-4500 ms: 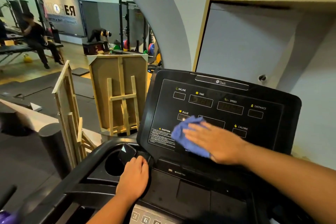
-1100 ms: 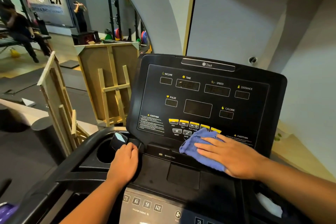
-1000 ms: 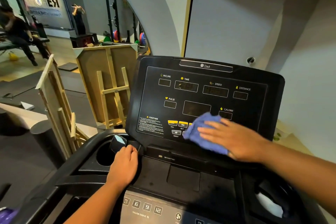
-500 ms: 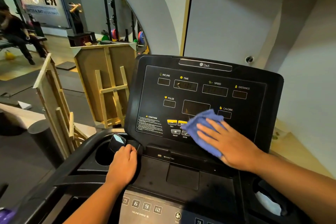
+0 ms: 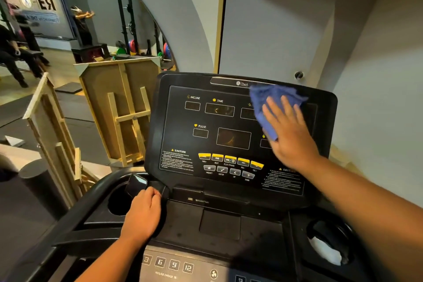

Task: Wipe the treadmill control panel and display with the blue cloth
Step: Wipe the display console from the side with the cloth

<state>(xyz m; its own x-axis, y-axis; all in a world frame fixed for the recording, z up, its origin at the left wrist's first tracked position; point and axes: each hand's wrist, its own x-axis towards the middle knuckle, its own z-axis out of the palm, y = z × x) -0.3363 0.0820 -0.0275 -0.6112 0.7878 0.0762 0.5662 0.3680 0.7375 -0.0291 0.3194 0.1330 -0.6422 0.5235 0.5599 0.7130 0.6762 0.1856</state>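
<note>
A person's right hand (image 5: 289, 135) presses a blue cloth (image 5: 272, 103) flat against the upper right part of a treadmill's display panel (image 5: 229, 126), fingers spread and extended over the fabric rather than curled around it, the cloth bunched above and to the left of the fingertips and covering the speed readout near the panel's top edge. The left hand (image 5: 144, 215) rests on the console below the panel's lower left corner, fingers curled down over the black casing beside a small dark device (image 5: 136, 184) that sits at the edge of the left cup holder (image 5: 116, 204). A row of yellow buttons (image 5: 230, 159) runs across the lower middle of the panel, uncovered, with grey buttons just beneath. A white crumpled wipe (image 5: 325, 250) lies in the right cup holder (image 5: 329, 242). Numbered incline keys (image 5: 168, 263) show on the lower console. Wooden frames (image 5: 123, 107) stand to the left of the treadmill, with gym racks and people blurred in the background
</note>
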